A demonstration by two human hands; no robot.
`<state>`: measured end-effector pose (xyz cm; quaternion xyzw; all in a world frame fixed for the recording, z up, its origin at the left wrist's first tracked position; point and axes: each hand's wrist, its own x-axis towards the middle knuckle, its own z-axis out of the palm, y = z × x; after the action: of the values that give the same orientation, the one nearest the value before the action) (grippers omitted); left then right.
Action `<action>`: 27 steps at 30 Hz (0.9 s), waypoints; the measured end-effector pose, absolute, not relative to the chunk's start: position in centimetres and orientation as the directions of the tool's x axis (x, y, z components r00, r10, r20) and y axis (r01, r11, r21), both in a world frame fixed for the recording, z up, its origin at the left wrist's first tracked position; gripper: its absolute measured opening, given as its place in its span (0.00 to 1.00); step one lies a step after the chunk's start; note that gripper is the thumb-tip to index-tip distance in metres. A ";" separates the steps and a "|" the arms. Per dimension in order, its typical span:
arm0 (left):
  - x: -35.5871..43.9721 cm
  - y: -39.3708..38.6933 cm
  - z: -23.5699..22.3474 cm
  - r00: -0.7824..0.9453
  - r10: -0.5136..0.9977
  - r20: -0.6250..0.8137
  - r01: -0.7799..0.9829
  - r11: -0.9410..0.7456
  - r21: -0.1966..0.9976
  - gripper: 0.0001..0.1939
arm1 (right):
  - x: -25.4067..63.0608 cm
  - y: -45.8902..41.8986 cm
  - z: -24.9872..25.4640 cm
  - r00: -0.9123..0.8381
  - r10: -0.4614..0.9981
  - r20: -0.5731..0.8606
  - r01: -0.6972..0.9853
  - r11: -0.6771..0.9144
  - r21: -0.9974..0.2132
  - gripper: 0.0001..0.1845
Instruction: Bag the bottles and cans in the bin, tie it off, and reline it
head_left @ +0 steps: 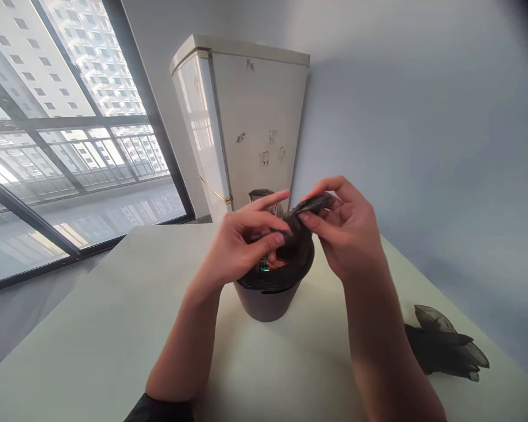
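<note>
A grey trash bin (268, 305) stands on the pale table, lined with a black garbage bag (264, 283) folded over its rim. Gathered bag plastic rises above the bin between my hands. My left hand (250, 240) pinches it from the left, thumb against fingers, with the index finger stretched out. On the right, my right hand (343, 220) grips a twisted end of the same bag between thumb and fingers. Some colourful items show inside the bin below my left hand, too covered to name. Another dark puff of plastic sticks up behind my left fingers.
A crumpled black plastic bag (449, 346) lies on the table (114, 328) at the right, beside my right forearm. Behind the table stands a worn white fridge (259, 105). Glass windows (61, 146) are at the left, and a bare wall (422, 146) is at the right.
</note>
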<state>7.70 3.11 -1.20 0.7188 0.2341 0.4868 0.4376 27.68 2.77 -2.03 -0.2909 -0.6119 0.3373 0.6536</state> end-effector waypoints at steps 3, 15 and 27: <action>7.5 2.9 -1.3 0.555 0.722 0.413 0.009 -0.501 0.865 0.06 | 26.6 1.9 -1.9 -0.024 0.788 0.615 -0.005 0.615 -0.788 0.14; 8.6 2.5 -1.7 0.057 0.804 0.592 -0.024 -0.592 0.806 0.06 | 26.1 1.9 -2.0 -0.375 0.804 0.461 0.099 0.530 -0.842 0.21; 8.4 3.5 -2.2 0.224 0.708 0.670 0.422 -0.690 0.588 0.09 | 27.7 1.7 -1.4 -0.264 0.888 0.377 0.169 0.427 -0.888 0.17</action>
<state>8.35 3.54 -2.24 0.7694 0.3671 0.5031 0.1421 27.71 1.74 -1.35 -0.3781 -0.6990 0.3785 0.4744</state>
